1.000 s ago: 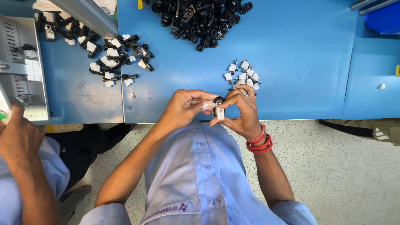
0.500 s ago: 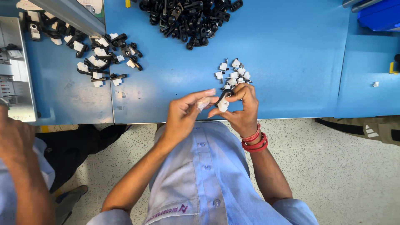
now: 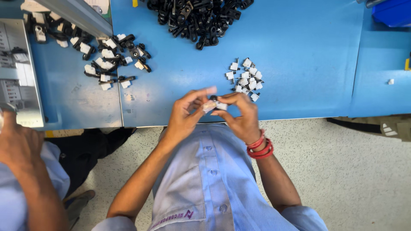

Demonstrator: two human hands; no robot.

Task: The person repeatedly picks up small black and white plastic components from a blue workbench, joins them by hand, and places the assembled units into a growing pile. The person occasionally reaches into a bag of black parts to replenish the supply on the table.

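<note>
- A co-worker's hand (image 3: 19,143) is showing at the left edge of the view, just off the blue table (image 3: 308,64)'s near edge, beside a grey tray (image 3: 19,77) on the table's left end.
- Assembled black-and-white pieces (image 3: 109,60) are lying scattered near the table's far left corner.
- The left hand (image 3: 184,115) is hovering over the near edge, thumb and fingertips pinching the small white-and-black part (image 3: 215,104) — the other fingers are curling loosely.
- That part is sitting between both hands, above the near edge, clear of the surface.
- A heap of black clips (image 3: 197,13) is lying along the far edge, centre.
- The right hand (image 3: 242,117), red bangles (image 3: 260,147) at the wrist, is gripping the same part from the other side, fingertips pressed onto it.
- A cluster of small white pieces (image 3: 246,77) is resting just beyond the hands — toward the table's middle.
</note>
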